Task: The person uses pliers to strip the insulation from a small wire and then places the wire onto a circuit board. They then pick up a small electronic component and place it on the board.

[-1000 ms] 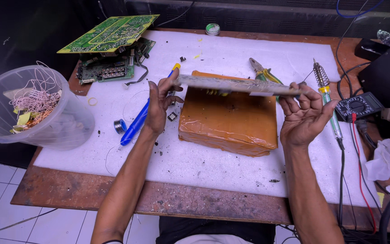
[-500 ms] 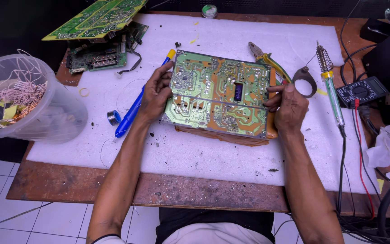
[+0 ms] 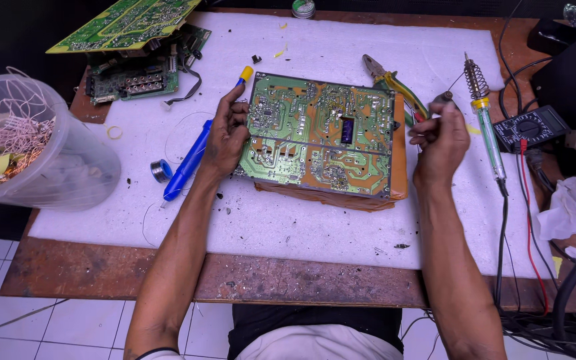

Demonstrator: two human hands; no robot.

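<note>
A green and orange circuit board (image 3: 321,137) lies flat, solder side up, on a brown padded block (image 3: 328,199) in the middle of the white mat (image 3: 301,220). My left hand (image 3: 225,137) grips the board's left edge, thumb on top. My right hand (image 3: 438,143) is off the board, just past its right edge, with the fingers curled around a small dark roll (image 3: 445,100) that has a thin wire trailing from it. Yellow-handled pliers (image 3: 395,87) lie right behind that hand.
A soldering iron (image 3: 485,120) and a multimeter (image 3: 533,127) with leads lie at the right, by cables and a white cloth (image 3: 568,207). A blue suction pump (image 3: 191,160), a small tape roll (image 3: 161,170) and a plastic tub (image 3: 35,147) are left. Two more boards (image 3: 128,27) sit back left.
Both hands held the board up edge-on above the block; it has since been turned and laid flat on it. My right hand has let go and moved right to the dark roll.
</note>
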